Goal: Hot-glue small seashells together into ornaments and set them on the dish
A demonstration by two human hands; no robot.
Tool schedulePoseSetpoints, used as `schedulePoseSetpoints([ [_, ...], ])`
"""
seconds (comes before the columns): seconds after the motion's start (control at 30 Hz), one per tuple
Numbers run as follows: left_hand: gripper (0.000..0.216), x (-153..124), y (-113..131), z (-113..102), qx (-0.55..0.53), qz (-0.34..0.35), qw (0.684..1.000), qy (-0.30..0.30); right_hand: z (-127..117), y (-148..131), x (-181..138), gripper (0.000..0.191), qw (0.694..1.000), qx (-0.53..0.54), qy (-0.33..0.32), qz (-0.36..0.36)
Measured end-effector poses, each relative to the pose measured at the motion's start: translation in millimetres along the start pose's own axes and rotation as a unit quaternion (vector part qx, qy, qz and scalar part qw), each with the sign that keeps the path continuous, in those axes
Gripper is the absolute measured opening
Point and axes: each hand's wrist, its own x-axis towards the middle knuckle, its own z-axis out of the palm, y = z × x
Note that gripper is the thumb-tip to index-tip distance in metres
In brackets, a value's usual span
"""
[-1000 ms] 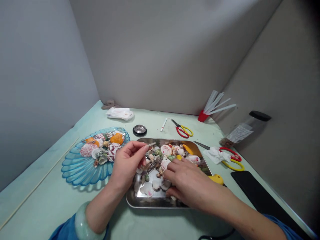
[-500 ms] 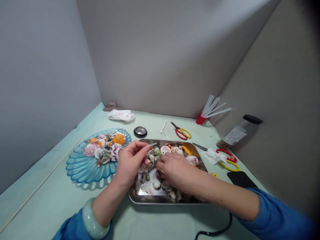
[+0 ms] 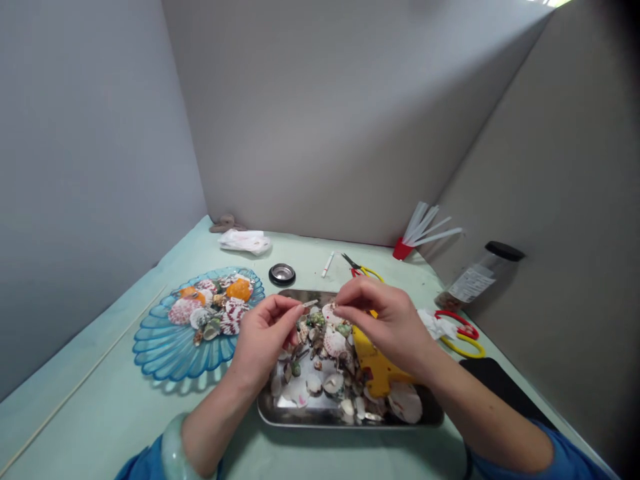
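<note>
My left hand [image 3: 265, 337] is closed in a pinch around a small, thin whitish piece [image 3: 311, 304] that points to the right above the tray. Facing it, my right hand [image 3: 393, 323] is raised with thumb and forefinger pinched together. Something tiny seems to be at its fingertips, but I cannot make out what. Below both hands lies the metal tray [image 3: 345, 427], holding many loose shells [image 3: 334, 385]. A yellow glue gun [image 3: 380, 373] rests on the shells, partly covered by my right hand.
At left stands a blue scalloped glass dish [image 3: 157, 353] with shells grouped on it. Behind are a round black-rimmed lid [image 3: 282, 274], a marker [image 3: 328, 264] and scissors [image 3: 369, 272]. At right are a red cup of glue sticks [image 3: 403, 249], a jar [image 3: 470, 280] and more scissors [image 3: 465, 345].
My right hand has lifted out of the shells and come up beside the left, fingers pinched. The glue gun is now uncovered. My left hand keeps its hold on the thin piece.
</note>
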Motion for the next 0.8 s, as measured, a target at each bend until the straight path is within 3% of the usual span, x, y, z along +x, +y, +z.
schedulePoseSetpoints([
  [0.07,0.019,-1,1,0,0.003,-0.007,1.000,-0.009,3,-3,-3,0.006,0.989,0.125,0.081,0.020],
  [0.2,0.018,-4,4,2,0.004,-0.025,0.999,-0.030,10,-4,-11,0.005,0.975,0.195,0.104,0.035],
  [0.57,0.019,-18,2,11,0.001,-0.065,0.996,-0.056,15,3,-21,0.016,0.984,0.071,0.123,-0.111],
  [0.8,0.020,-18,1,12,0.001,-0.064,0.997,-0.048,18,8,-19,0.018,0.982,0.021,0.118,-0.147],
])
